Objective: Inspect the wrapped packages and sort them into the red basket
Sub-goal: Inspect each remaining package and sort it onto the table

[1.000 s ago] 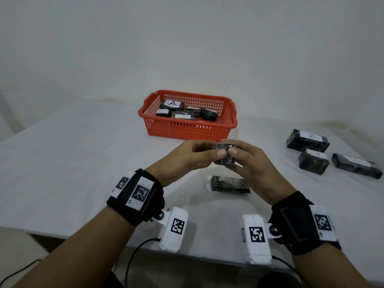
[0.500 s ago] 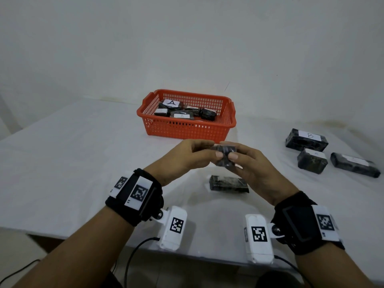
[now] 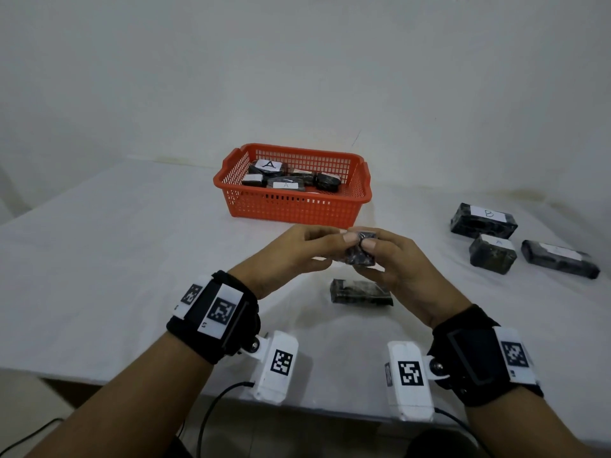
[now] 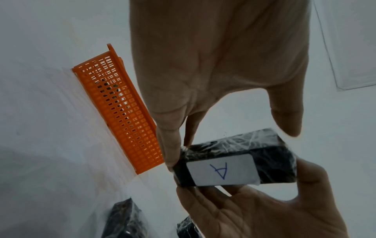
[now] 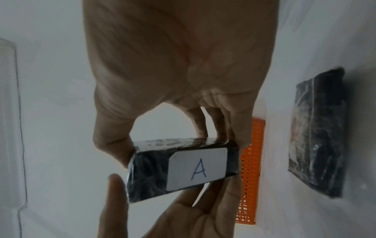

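Black, plastic-wrapped package [image 3: 359, 252] (white label reading "A") sits pinched between your two hands above the white table [image 3: 115, 259], near the red basket [image 3: 294, 206]. Your left hand [image 3: 297, 256] grips its left end with fingertips; your right hand [image 3: 396, 269] clasps the right end, thumb on top.

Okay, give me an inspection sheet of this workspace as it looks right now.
Surface: white table, no spills seen.
Job's things: red basket holds several wrapped packages; held package labelled A; one package lies below the hands; three packages lie at right, one labelled B.
Clutter: nothing seen.
Grippers: left hand and right hand both pinch the held package.
Cables: wrist-camera cables hang off the table edge.
Surroundings: plain white wall.
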`<state>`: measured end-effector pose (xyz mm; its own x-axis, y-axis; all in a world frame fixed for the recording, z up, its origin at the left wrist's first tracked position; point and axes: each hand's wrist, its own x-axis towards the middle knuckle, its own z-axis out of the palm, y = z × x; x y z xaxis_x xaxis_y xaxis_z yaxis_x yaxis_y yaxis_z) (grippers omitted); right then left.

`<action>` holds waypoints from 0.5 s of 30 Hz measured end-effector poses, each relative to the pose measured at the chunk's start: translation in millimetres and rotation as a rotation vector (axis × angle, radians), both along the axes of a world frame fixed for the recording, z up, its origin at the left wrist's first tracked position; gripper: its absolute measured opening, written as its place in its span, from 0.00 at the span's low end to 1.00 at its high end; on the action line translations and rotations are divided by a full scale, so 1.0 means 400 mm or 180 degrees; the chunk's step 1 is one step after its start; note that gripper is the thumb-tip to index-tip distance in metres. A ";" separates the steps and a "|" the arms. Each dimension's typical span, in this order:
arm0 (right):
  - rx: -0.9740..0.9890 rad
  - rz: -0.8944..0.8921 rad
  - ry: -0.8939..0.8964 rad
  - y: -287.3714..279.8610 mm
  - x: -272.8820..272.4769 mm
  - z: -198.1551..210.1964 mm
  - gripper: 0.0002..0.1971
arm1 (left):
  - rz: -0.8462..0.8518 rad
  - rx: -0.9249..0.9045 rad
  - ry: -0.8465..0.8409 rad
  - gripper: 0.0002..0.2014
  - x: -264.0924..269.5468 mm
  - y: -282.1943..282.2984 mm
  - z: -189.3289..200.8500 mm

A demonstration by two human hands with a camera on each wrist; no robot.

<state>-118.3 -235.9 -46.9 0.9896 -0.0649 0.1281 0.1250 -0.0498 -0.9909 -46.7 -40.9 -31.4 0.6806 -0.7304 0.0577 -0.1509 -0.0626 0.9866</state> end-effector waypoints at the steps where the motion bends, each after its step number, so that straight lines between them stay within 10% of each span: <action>1: -0.0055 0.0037 0.0028 -0.002 -0.004 0.002 0.36 | -0.0004 0.0042 0.0030 0.23 -0.001 0.000 0.002; 15: -0.0578 -0.0507 -0.0025 -0.063 -0.039 0.000 0.13 | -0.0021 -0.0014 0.1471 0.45 -0.004 -0.060 0.022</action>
